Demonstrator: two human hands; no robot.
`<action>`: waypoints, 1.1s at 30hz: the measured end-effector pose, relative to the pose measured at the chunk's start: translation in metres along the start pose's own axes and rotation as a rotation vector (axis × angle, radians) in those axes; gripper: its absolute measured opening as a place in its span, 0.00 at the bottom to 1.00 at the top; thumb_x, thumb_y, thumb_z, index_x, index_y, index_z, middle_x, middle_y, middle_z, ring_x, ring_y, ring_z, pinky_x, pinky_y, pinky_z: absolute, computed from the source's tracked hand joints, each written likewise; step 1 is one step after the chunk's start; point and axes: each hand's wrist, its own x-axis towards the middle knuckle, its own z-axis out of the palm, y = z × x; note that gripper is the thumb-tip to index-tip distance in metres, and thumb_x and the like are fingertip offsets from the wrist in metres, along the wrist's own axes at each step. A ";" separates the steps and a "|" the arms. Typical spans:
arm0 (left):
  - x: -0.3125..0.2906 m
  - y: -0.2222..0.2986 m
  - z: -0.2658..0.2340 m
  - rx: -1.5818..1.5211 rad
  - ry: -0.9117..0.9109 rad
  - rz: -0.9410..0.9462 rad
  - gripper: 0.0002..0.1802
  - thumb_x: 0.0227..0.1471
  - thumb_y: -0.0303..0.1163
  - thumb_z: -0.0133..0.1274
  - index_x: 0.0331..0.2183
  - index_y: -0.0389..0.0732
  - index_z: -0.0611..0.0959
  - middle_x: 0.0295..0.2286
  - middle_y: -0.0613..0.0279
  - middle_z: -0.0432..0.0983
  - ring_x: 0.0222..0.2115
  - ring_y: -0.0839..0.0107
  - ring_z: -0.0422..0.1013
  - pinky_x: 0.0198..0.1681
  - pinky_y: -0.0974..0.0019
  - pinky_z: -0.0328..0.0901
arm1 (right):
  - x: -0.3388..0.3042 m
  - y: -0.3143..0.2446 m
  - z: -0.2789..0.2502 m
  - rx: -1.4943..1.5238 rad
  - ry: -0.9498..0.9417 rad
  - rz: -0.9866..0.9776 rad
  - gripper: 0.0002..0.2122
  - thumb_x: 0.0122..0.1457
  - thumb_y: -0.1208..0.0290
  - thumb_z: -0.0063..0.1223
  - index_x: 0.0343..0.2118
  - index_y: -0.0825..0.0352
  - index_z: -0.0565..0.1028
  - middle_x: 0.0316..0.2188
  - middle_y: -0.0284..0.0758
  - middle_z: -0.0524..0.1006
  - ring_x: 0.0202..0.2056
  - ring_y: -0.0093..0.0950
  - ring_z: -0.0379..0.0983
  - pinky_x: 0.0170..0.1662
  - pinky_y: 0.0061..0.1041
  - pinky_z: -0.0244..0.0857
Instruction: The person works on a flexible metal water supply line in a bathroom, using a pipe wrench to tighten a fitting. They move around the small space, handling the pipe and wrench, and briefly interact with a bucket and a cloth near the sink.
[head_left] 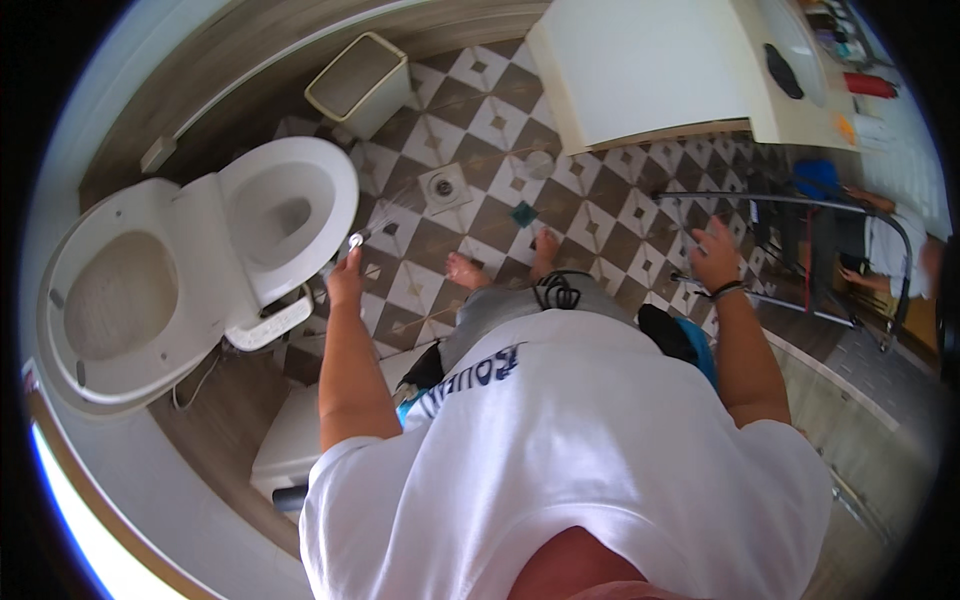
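My left hand (pixel 345 278) is closed around a small chrome spray nozzle (pixel 356 240) beside the toilet. Thin streaks of water seem to run from it toward the square floor drain (pixel 445 188). The toilet bowl (pixel 285 210) lies just left of this hand, its seat and lid raised. Held out over the floor at the right, my right hand (pixel 715 258) has its fingers apart and nothing in it. A dark metal-framed rack or stand (pixel 760 199) is close to that hand; whether they touch is unclear.
Patterned tiles (pixel 497 125) cover the floor, with a small green square (pixel 524 214) ahead of my bare feet. A pale bin (pixel 385 105) stands by the far wall. A white cabinet (pixel 650 70) is at the far right. Another person (pixel 895 240) is beyond the rack.
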 end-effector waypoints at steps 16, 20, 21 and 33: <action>-0.070 -0.028 0.079 0.092 0.009 -0.118 0.29 0.41 0.55 0.50 0.33 0.37 0.78 0.16 0.63 0.68 0.16 0.76 0.62 0.19 0.72 0.58 | 0.196 0.041 -0.145 -0.084 0.700 -0.574 0.15 0.45 0.67 0.51 0.40 0.54 0.71 0.51 0.38 0.59 0.51 0.37 0.55 0.49 0.38 0.52; -0.094 -0.048 0.104 0.279 0.011 -0.149 0.30 0.41 0.56 0.47 0.36 0.39 0.77 0.24 0.56 0.73 0.26 0.67 0.68 0.31 0.66 0.61 | 0.226 0.056 -0.136 -0.146 0.639 -0.637 0.16 0.46 0.67 0.51 0.41 0.55 0.70 0.51 0.37 0.59 0.52 0.37 0.55 0.50 0.36 0.52; -0.105 -0.036 0.109 0.355 0.036 -0.127 0.31 0.41 0.57 0.46 0.37 0.40 0.77 0.27 0.55 0.73 0.30 0.65 0.69 0.35 0.65 0.61 | 0.231 0.062 -0.133 -0.166 0.616 -0.647 0.16 0.46 0.67 0.51 0.41 0.55 0.70 0.51 0.37 0.59 0.52 0.37 0.54 0.50 0.35 0.52; -0.178 -0.054 0.068 0.255 0.280 -0.280 0.32 0.38 0.57 0.52 0.39 0.41 0.76 0.34 0.54 0.73 0.39 0.63 0.67 0.43 0.65 0.58 | 0.256 0.077 -0.125 -0.264 0.556 -0.703 0.18 0.48 0.72 0.49 0.45 0.55 0.67 0.51 0.39 0.58 0.52 0.38 0.54 0.49 0.33 0.54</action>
